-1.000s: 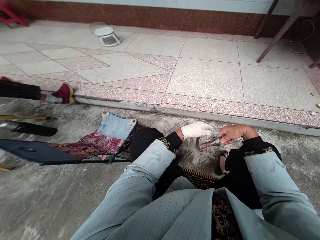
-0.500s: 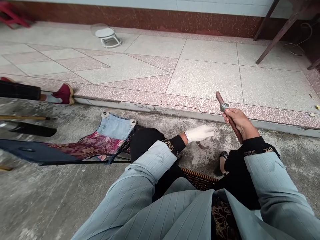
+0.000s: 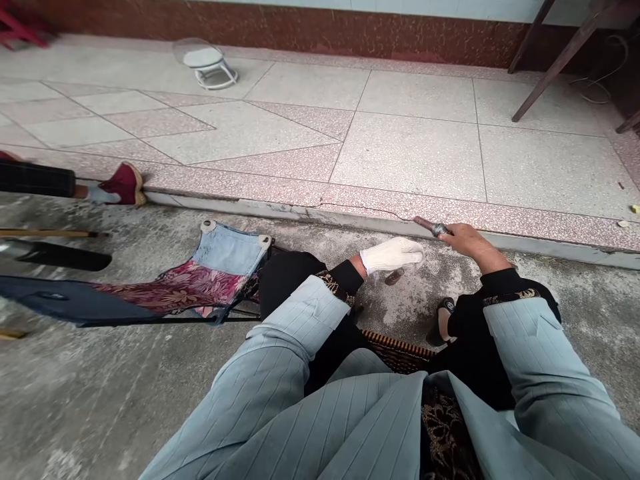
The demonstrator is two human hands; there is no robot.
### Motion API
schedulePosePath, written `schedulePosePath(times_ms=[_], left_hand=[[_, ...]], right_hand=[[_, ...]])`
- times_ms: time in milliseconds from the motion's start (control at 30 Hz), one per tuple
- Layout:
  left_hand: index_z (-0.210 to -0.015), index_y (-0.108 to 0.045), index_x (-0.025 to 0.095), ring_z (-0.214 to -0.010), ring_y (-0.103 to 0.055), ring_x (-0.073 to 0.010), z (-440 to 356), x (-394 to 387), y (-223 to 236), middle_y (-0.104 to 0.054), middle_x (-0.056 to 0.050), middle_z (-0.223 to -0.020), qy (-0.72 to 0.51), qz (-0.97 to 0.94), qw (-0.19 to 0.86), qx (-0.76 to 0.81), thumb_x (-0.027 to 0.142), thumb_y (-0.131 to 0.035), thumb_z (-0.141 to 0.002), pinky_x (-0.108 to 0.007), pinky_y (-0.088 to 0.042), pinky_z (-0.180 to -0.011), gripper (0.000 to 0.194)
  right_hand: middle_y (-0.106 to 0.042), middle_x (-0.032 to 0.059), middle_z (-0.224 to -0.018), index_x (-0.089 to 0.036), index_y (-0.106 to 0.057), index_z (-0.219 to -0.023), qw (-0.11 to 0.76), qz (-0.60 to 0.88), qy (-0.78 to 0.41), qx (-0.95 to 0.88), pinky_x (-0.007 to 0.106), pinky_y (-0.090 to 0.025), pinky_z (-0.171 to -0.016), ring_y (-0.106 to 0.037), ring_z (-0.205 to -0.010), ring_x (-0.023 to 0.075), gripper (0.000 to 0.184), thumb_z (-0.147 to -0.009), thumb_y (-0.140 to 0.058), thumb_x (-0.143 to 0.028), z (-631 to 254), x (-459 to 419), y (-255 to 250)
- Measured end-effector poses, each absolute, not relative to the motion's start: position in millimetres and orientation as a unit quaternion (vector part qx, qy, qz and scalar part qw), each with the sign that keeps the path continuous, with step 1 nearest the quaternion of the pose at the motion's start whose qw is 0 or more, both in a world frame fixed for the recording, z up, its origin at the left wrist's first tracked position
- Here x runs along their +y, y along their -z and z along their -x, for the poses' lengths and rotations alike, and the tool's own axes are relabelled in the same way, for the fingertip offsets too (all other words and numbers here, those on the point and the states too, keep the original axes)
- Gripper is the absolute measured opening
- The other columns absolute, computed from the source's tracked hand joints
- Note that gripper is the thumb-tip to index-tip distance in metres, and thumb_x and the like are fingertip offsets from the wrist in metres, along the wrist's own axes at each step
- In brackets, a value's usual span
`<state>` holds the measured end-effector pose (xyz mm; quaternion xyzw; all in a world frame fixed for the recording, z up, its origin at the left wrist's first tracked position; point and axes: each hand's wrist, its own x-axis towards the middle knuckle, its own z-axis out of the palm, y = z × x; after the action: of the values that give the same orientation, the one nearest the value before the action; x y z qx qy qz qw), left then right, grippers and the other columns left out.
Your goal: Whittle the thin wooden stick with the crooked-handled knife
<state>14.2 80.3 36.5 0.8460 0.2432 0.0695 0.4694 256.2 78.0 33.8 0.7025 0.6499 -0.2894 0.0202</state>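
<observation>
My right hand (image 3: 466,241) is closed round a brown stick (image 3: 424,224) with grey wire (image 3: 440,230) wound in a thick coil about it. The stick lies nearly level, its free end pointing left over the step edge. To the left, my left hand (image 3: 393,255) wears a white knitted glove, its fingers bent together. A curved brown piece (image 3: 395,277) juts out below the glove; its kind and most of it are hidden. Both hands are apart, above the concrete ground in front of my knees.
A folding chair (image 3: 200,280) with a patterned cloth seat stands at my left. Beyond the raised step (image 3: 300,212) sits a small white stool (image 3: 205,60). Another person's red shoe (image 3: 129,183) is at far left, near a dark blade-like tool (image 3: 65,256). Table legs (image 3: 555,70) stand back right.
My right hand has tipped the stick from nearly upright to nearly level, pointing left. The gloved hand has shifted slightly left and up, and the brown piece beneath it has turned.
</observation>
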Motion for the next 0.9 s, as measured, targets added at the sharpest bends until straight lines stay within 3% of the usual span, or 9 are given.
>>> schedulePosePath(times_ms=[67, 167, 200, 300, 433, 500, 767, 900], left_hand=[[-0.083, -0.064, 0.013, -0.067, -0.049, -0.0112, -12, 82, -40, -0.058, 0.000, -0.074, -0.075, -0.845, 0.464, 0.257, 0.042, -0.045, -0.093, -0.023, -0.034, -0.065, 0.036], [-0.088, -0.065, 0.013, -0.065, -0.047, -0.0104, -7, 87, -41, -0.057, 0.001, -0.073, -0.094, -0.816, 0.485, 0.300, 0.044, -0.047, -0.091, -0.022, -0.034, -0.063, 0.036], [-0.090, -0.064, 0.013, -0.064, -0.047, -0.0101, -5, 88, -41, -0.056, 0.001, -0.073, -0.101, -0.802, 0.502, 0.307, 0.045, -0.049, -0.091, -0.022, -0.034, -0.062, 0.036], [-0.091, -0.062, 0.013, -0.062, -0.046, -0.0093, -5, 90, -34, -0.056, 0.001, -0.073, -0.118, -0.755, 0.568, 0.306, 0.050, -0.054, -0.088, -0.022, -0.036, -0.060, 0.038], [-0.087, -0.059, 0.013, -0.059, -0.046, -0.0088, -14, 83, -20, -0.054, 0.001, -0.068, -0.138, -0.696, 0.637, 0.302, 0.051, -0.050, -0.091, -0.022, -0.038, -0.057, 0.039], [-0.088, -0.060, 0.014, -0.059, -0.048, -0.0088, -18, 79, -15, -0.054, 0.001, -0.067, -0.136, -0.695, 0.644, 0.288, 0.049, -0.045, -0.094, -0.021, -0.039, -0.057, 0.039], [-0.095, -0.064, 0.016, -0.065, -0.057, -0.0094, -28, 66, -12, -0.063, -0.001, -0.073, -0.091, -0.734, 0.626, 0.247, 0.042, -0.043, -0.098, -0.021, -0.043, -0.062, 0.034], [-0.094, -0.066, 0.015, -0.069, -0.062, -0.0102, -30, 65, -15, -0.067, -0.003, -0.076, -0.080, -0.736, 0.626, 0.244, 0.038, -0.043, -0.099, -0.021, -0.046, -0.067, 0.032]], right_hand=[[-0.069, 0.0107, -0.085, -0.016, -0.071, -0.093, 0.072, -0.655, 0.330, 0.676, 0.029, -0.039, -0.062, -0.060, -0.072, 0.0195, 0.026, -0.090, -0.057, -0.038, -257, 75, -33], [-0.063, 0.0041, -0.069, -0.016, -0.068, -0.081, 0.128, -0.489, 0.535, 0.677, 0.028, -0.038, -0.056, -0.052, -0.058, 0.0140, 0.025, -0.086, -0.063, -0.040, -259, 66, -38], [-0.061, 0.0026, -0.067, -0.016, -0.067, -0.080, 0.131, -0.406, 0.619, 0.660, 0.027, -0.038, -0.055, -0.049, -0.055, 0.0123, 0.028, -0.086, -0.063, -0.043, -261, 63, -41], [-0.060, 0.0002, -0.071, -0.015, -0.064, -0.081, 0.054, -0.328, 0.686, 0.647, 0.026, -0.039, -0.057, -0.047, -0.056, 0.0092, 0.037, -0.082, -0.067, -0.052, -263, 55, -52], [-0.058, -0.0008, -0.068, -0.014, -0.064, -0.082, -0.197, -0.376, 0.688, 0.589, 0.024, -0.034, -0.053, -0.044, -0.054, 0.0078, 0.038, -0.080, -0.072, -0.051, -262, 52, -56], [-0.056, -0.0008, -0.065, -0.014, -0.063, -0.076, -0.271, -0.413, 0.667, 0.557, 0.024, -0.033, -0.052, -0.044, -0.054, 0.0078, 0.037, -0.079, -0.073, -0.049, -258, 52, -53], [-0.059, 0.0003, -0.066, -0.017, -0.061, -0.076, -0.428, -0.521, 0.596, 0.435, 0.022, -0.037, -0.046, -0.047, -0.051, 0.0084, 0.043, -0.064, -0.083, -0.051, -241, 65, -49], [-0.058, -0.0002, -0.066, -0.017, -0.060, -0.077, -0.455, -0.558, 0.526, 0.452, 0.022, -0.039, -0.047, -0.047, -0.050, 0.0079, 0.043, -0.067, -0.080, -0.054, -247, 74, -45]])
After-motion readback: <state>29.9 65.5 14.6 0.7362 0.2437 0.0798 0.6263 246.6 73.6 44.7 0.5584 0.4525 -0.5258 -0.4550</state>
